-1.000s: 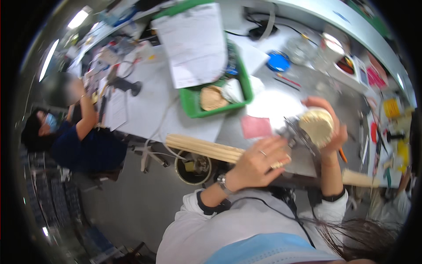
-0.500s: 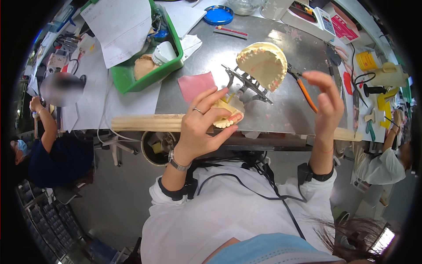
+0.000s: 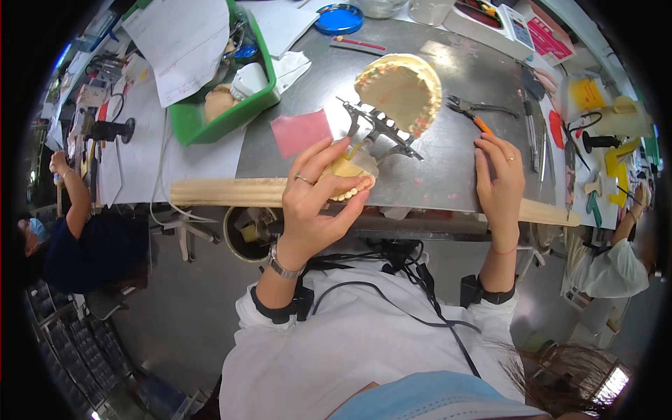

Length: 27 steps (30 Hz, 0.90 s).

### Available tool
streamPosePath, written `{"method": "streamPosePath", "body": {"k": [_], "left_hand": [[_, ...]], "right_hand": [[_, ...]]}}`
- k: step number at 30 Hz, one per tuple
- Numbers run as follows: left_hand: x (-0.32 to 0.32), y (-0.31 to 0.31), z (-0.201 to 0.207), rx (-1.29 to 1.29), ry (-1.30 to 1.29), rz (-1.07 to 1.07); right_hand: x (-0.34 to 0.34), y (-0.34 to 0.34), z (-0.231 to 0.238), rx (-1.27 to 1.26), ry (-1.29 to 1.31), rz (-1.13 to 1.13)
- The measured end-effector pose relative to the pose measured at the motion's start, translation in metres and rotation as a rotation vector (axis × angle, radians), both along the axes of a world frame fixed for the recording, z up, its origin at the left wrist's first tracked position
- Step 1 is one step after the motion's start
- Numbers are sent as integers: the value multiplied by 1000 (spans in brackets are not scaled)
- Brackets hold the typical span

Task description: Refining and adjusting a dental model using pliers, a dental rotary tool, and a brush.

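My left hand [image 3: 311,199] is closed around a small yellowish dental cast [image 3: 341,168] with a row of teeth and pinkish-red gum, near the table's front edge. This cast joins a dark metal articulator [image 3: 381,131]. On the articulator's far side a larger cream dental cast [image 3: 402,98] lies tipped back, its teeth along the rim. To the right, my right hand [image 3: 500,185] rests low at the table, fingers stretched forward over the orange handle of a pair of pliers [image 3: 465,106]. The lower part of that handle is hidden beneath the hand. A pink wax sheet [image 3: 301,131] lies beyond my left hand.
A green bin [image 3: 189,126] with papers and plaster pieces stands at the left. A blue lid [image 3: 339,19] and a red-and-grey stick [image 3: 358,45] lie farther back. Slim tools [image 3: 543,150] line the right side. A wooden strip [image 3: 227,193] edges the table. Other people work on both sides.
My right hand has come down from the air onto the table by the pliers' orange handle. My left hand stays on the cast. The whole view has shifted slightly.
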<state>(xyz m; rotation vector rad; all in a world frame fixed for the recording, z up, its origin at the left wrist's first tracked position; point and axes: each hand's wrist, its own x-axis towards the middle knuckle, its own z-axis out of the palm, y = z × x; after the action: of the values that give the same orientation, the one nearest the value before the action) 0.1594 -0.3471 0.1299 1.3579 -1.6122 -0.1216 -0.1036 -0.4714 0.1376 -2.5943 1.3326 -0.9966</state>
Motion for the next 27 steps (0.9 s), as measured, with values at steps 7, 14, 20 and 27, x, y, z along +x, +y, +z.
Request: {"method": "streamPosePath", "body": {"k": [7,14,20,27], "left_hand": [[-9,2,8,85,-17,30],[-12,7,3,48,-66,38],[-10,5,4,82,-68,55],[-7,5,0,40,76,48]], "right_hand": [[-23,-16,18,22,-19,-59],[-113,-41,23,97,82,-453],[-131,-56,1,207,1,-474],[-146,-81,-21,-77,434,-532]]}}
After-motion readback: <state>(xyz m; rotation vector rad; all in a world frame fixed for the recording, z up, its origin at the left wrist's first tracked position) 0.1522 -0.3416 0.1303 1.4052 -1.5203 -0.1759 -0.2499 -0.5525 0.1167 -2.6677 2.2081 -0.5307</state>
